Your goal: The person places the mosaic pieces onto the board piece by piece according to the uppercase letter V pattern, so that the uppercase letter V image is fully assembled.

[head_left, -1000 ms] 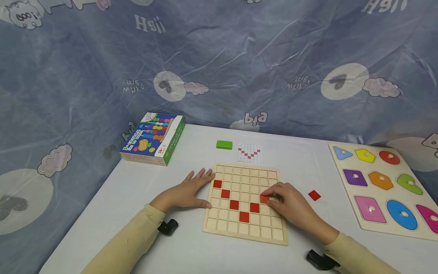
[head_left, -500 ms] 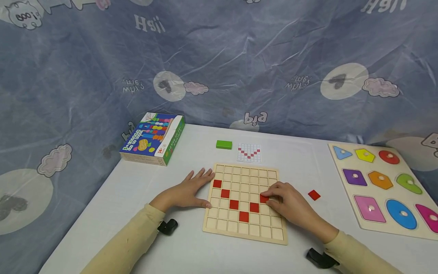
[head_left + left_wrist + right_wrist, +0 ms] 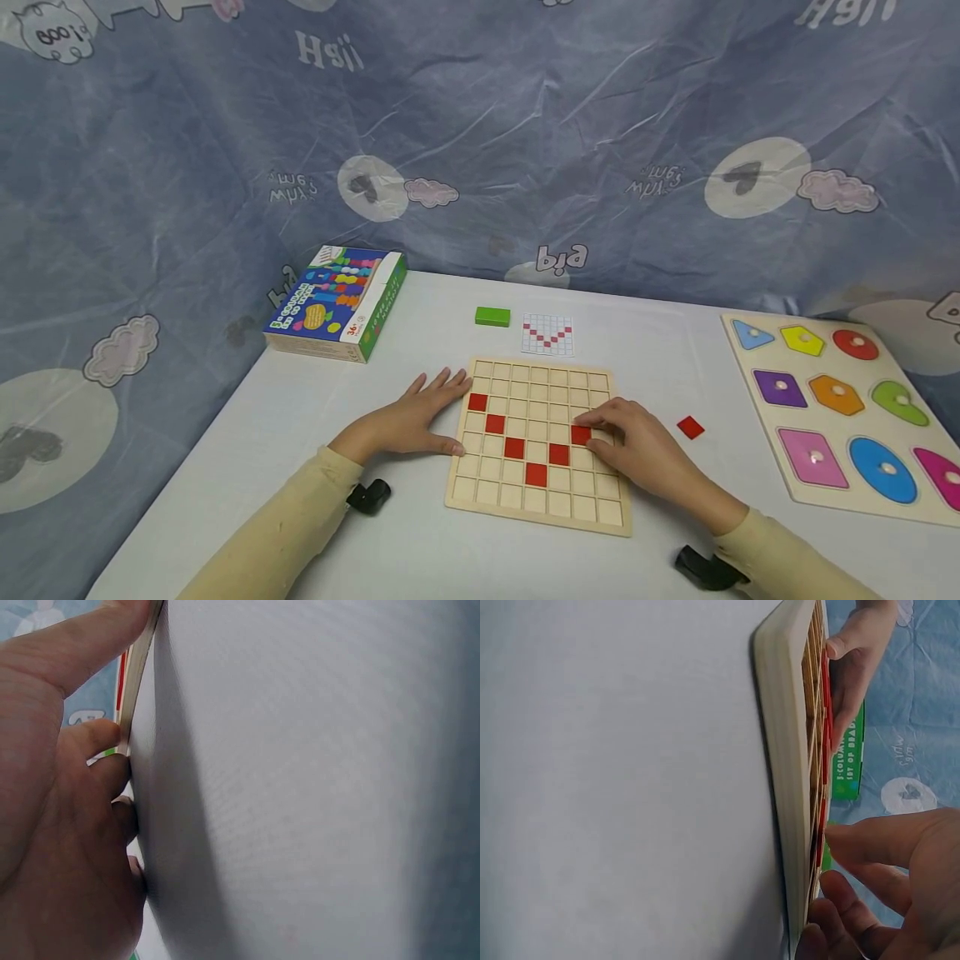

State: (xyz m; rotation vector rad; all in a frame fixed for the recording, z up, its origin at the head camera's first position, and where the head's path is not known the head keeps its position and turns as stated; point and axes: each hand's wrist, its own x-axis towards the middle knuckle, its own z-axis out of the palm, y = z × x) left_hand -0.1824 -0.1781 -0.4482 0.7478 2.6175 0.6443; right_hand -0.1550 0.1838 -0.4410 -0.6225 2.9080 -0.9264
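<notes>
A wooden grid board [image 3: 537, 523] lies flat on the table with several red square tiles set in its cells, in a V-like pattern. My right hand [image 3: 641, 446] is over the board's right side, thumb and index fingertips at the edges of a red tile [image 3: 581, 435] that lies in a cell. In the right wrist view the thumb tip meets a red tile [image 3: 821, 836], the other fingers curled by the board's edge. My left hand [image 3: 408, 421], fingers spread, rests at the board's left edge with thumb and fingertips touching the frame. One loose red tile [image 3: 691, 427] lies right of the board.
Behind the board lie a green block [image 3: 492, 317] and a pattern card [image 3: 547, 335] with a red V. A blue-and-green game box [image 3: 333, 304] stands at the back left. A shape puzzle board [image 3: 806, 427] with colourful knobbed pieces lies on the right.
The right thumb and index finger have parted slightly, so more of the red tile between them shows. The left hand has not moved.
</notes>
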